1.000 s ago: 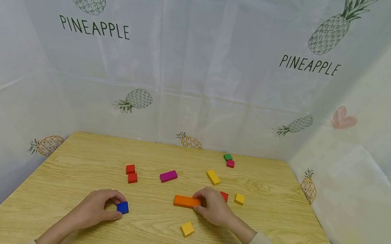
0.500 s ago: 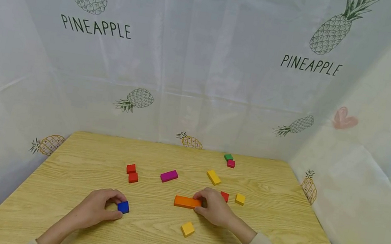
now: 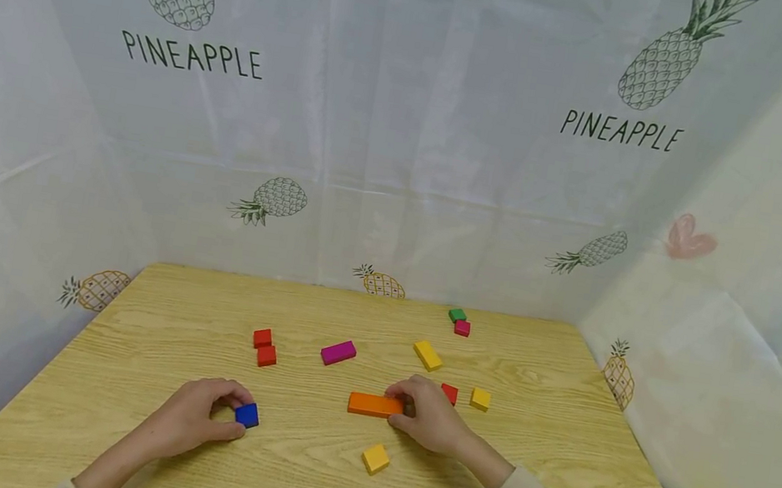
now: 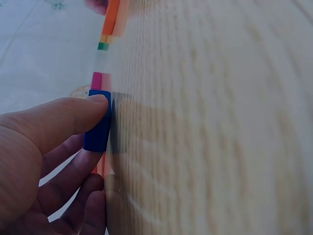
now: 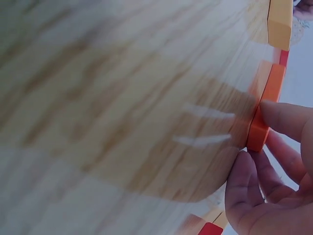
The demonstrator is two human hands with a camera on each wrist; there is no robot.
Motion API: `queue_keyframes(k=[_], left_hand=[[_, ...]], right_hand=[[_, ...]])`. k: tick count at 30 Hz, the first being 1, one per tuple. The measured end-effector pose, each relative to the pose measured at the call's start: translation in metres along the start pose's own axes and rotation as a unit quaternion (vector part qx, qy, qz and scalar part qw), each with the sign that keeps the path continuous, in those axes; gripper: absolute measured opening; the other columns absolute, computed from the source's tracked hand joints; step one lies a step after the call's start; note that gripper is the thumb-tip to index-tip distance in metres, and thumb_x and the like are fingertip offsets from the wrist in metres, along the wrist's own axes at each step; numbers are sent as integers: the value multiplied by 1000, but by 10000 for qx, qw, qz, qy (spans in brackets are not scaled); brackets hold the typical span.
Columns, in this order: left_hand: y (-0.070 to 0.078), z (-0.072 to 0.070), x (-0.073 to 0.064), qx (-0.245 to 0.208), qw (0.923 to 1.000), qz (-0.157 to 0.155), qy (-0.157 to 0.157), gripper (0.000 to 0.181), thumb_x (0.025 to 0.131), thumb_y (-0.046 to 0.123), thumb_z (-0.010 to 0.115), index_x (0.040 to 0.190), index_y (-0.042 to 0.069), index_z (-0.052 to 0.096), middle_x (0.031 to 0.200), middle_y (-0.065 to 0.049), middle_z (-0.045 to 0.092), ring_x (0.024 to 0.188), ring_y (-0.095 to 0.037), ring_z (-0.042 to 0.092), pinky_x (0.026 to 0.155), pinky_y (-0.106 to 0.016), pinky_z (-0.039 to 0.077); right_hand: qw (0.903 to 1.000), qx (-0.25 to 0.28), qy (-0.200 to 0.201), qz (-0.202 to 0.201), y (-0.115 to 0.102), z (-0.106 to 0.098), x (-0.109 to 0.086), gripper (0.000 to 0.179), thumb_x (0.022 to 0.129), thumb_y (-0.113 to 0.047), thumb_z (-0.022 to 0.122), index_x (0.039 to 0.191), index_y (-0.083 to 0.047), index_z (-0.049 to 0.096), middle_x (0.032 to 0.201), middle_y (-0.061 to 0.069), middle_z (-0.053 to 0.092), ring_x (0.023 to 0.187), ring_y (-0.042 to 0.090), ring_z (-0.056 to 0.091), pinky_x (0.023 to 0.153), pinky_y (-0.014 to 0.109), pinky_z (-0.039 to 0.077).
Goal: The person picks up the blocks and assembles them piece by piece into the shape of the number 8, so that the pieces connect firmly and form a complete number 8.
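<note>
At the front left of the table, my left hand (image 3: 189, 418) pinches a small blue block (image 3: 247, 415) between thumb and fingers. In the left wrist view the thumb lies on one face of the blue block (image 4: 98, 125), close against the wood. Right of the middle, my right hand (image 3: 432, 415) grips the right end of a long orange block (image 3: 370, 405), which lies flat. The right wrist view shows thumb and fingers on either side of the orange block (image 5: 266, 107). A yellow block (image 3: 375, 458) lies just in front of it, and a red block (image 3: 449, 393) is partly hidden behind the right hand.
Two red blocks (image 3: 264, 347) touch corners at the left, with a purple block (image 3: 338, 353) in the middle. Further right lie a long yellow block (image 3: 427, 356) and a small yellow block (image 3: 480, 399). Green (image 3: 457, 315) and pink (image 3: 463, 328) blocks sit near the back edge.
</note>
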State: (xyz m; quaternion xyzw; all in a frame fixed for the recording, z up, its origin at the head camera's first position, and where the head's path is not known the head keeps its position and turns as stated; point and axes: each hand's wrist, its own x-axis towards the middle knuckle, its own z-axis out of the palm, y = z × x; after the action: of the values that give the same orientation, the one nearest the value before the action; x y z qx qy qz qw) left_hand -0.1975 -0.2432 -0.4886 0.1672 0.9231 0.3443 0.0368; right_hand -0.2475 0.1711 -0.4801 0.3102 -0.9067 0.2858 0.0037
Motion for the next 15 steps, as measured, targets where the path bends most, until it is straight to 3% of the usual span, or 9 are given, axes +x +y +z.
queue_keyframes(k=[15], left_hand=[[0, -1, 0, 41, 9999, 137, 6, 32, 87, 33, 89, 113, 24, 75, 105, 11, 71, 99, -10, 66, 85, -29, 54]], right_hand=[[9999, 84, 56, -94, 4, 2, 0, 21, 95, -11, 81, 114, -6, 76, 104, 2, 67, 88, 14, 57, 78, 26, 50]])
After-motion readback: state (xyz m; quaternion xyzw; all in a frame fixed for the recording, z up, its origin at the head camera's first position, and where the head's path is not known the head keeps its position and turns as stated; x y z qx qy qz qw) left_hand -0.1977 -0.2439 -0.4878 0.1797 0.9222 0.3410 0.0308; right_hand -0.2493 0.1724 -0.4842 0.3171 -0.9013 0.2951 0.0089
